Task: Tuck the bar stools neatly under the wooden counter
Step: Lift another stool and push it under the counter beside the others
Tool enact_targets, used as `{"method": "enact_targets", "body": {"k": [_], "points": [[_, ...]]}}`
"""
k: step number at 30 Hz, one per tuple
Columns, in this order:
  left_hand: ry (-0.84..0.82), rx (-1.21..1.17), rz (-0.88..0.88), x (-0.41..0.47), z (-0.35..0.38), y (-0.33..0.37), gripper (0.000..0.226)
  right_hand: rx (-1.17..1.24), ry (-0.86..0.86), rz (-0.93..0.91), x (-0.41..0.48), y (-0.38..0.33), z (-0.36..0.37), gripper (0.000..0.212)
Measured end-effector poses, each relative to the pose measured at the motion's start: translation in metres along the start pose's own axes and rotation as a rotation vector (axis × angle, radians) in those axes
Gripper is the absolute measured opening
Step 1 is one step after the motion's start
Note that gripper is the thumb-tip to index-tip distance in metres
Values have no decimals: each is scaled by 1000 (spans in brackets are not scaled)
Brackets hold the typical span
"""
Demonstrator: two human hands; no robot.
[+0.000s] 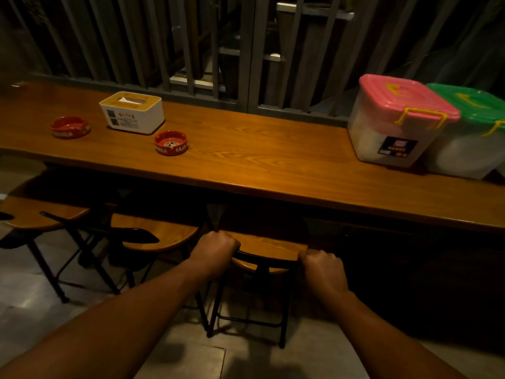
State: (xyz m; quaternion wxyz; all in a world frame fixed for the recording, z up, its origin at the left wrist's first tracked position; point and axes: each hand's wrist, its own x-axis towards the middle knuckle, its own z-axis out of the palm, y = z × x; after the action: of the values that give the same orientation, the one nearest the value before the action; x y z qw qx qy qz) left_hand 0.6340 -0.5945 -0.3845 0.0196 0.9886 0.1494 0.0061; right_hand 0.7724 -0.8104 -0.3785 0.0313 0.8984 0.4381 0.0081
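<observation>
My left hand (217,248) and right hand (322,269) are both clenched on the bar stool (269,251), its seat half under the tabletop (273,160). I'd push evenly, keeping it square, clear of the neighbouring stool (155,232).

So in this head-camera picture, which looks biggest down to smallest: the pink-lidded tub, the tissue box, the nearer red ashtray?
1. Pink-lidded tub
2. Tissue box
3. Nearer red ashtray
All sit similarly far back on the counter, so the order seems trustworthy.
</observation>
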Motion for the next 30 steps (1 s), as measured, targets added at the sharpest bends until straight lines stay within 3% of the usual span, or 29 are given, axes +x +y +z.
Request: {"method": "enact_targets", "body": {"k": [7, 12, 23, 30], "points": [[43, -1, 53, -20, 17, 11, 18, -54, -17, -5, -24, 1, 8, 26], [50, 5, 46, -11, 20, 16, 21, -33, -39, -1, -32, 3, 0, 20], [8, 61, 16, 19, 13, 6, 24, 57, 88, -25, 3, 19, 9, 31], [-11, -10, -25, 16, 11, 7, 20, 73, 61, -20, 2, 19, 13, 16]]}}
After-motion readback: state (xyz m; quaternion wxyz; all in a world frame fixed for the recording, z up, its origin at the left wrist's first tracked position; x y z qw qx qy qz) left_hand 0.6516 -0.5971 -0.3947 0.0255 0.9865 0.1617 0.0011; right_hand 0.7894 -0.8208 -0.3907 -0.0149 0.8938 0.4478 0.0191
